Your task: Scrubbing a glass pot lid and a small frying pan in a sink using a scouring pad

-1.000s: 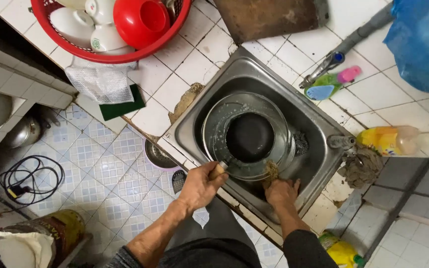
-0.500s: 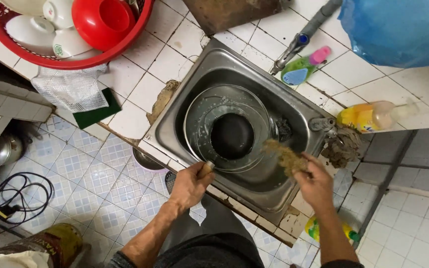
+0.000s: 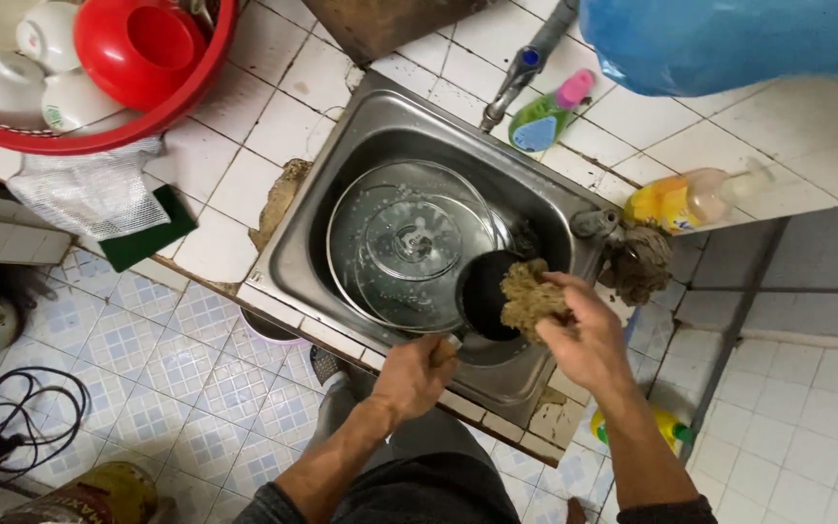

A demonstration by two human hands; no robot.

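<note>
1. hands, two. the left hand [image 3: 417, 374] is closed on a handle at the near rim of the sink, fingers wrapped tight around it; the right hand [image 3: 584, 335] has its fingers curled around a scrubbing pad.
2. scrubbing pad [image 3: 531, 296], one. tan, coarse and fibrous, ragged at the edges; pressed against the small black pan.
3. small black pan [image 3: 485, 294], one. round, dark and matte, tilted on edge inside the sink at its right side, just beside the glass lid.
4. glass lid [image 3: 409, 243], one. round, clear, wet, metal-rimmed, with a knob at the centre; it lies in the sink over a larger round metal vessel.
5. sink [image 3: 341, 136], one. rectangular stainless steel basin set into a white tiled counter; it holds the lid, the vessel and the pan.
6. tap [image 3: 526, 63], one. grey metal, at the far rim.
7. bottles, three. one green with a pink cap [image 3: 550, 112], one yellow and clear [image 3: 691, 199] lying on the counter, one yellow [image 3: 666, 425] lower down at the right.
8. red basket [image 3: 99, 136], one. round plastic; holds white bowls and a red cup [image 3: 138, 49].
9. second fibrous wad [image 3: 642, 262], one. brown, at the sink's right corner.
10. green pad [image 3: 152, 238] and mesh cloth [image 3: 89, 189], one each, on the counter edge.
</note>
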